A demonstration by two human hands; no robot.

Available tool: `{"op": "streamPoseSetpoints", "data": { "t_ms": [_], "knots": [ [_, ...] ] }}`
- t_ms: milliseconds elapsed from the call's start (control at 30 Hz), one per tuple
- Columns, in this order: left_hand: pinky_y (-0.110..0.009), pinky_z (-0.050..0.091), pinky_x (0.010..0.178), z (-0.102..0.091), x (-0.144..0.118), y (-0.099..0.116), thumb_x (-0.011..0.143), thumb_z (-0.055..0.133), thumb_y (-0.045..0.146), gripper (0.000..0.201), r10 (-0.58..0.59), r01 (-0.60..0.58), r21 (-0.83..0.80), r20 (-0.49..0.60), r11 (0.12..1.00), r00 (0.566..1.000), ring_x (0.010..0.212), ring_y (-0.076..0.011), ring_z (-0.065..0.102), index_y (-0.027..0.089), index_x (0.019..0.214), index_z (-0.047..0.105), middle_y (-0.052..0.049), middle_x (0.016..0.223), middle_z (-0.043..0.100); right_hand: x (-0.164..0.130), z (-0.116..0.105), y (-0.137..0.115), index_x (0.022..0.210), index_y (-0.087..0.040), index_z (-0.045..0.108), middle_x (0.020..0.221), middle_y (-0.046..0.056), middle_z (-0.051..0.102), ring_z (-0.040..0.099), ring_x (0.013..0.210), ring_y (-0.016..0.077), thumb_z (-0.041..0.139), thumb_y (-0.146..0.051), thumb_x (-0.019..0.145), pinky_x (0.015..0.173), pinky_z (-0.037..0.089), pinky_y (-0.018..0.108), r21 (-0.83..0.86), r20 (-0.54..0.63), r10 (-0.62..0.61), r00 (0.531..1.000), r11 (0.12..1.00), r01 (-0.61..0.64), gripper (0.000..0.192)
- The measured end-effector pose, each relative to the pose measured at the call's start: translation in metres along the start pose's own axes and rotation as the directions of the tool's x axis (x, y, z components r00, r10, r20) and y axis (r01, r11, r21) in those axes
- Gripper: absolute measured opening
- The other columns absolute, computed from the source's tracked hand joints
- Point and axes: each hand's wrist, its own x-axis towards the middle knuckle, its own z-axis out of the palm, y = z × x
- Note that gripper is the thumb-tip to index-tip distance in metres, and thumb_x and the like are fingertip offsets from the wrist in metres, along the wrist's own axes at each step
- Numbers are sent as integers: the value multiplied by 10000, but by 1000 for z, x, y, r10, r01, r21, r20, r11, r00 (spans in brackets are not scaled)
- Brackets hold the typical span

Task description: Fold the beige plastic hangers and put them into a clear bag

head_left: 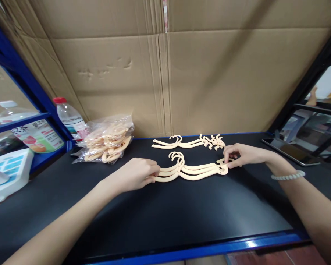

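Several cream plastic clothes hangers point(194, 177) lie close together on the black tabletop, their hooks pointing away from me. The fingers of my left hand point(139, 171) are closed around the left ends of these hangers. At the opposite ends, my right hand point(237, 154) pinches a cream plastic end piece point(223, 170) with a rounded loop; the fingers partly cover it. Farther back lies another small group of cream hangers point(165, 144). A cluster of small cream hook pieces point(213, 142) sits beside their right ends.
A clear plastic bag point(110, 138) of cream parts is at the back left, before a red-capped bottle point(71, 117). A dark tablet-like device point(291, 151) lies at the right. Cardboard point(223, 73) walls the back. A blue edge point(193, 254) borders the table's front.
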Motion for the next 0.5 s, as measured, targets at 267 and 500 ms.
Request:
{"op": "streamPoseSetpoints", "data": {
  "t_ms": [267, 500],
  "knots": [
    [-268, 371, 609, -2, 1, 3, 869, 541, 284, 72, 7, -6, 29, -29, 1000, 1000, 746, -166, 581, 220, 835, 545, 7, 864, 589, 8, 15, -27, 962, -197, 660, 803, 30, 542, 494, 742, 177, 670, -484, 738, 639, 400, 289, -44, -177, -31, 984, 999, 23, 365],
    [-272, 434, 739, 3, 3, 8, 866, 516, 196, 10, 40, -42, -33, -57, 999, 998, 890, -183, 562, 196, 858, 522, -29, 1004, 585, 22, 47, -49, 1104, -207, 616, 1030, 71, 540, 523, 931, 219, 711, -505, 717, 838, 430, 345, -102, -95, -193, 977, 978, 183, 497]
  ]
}}
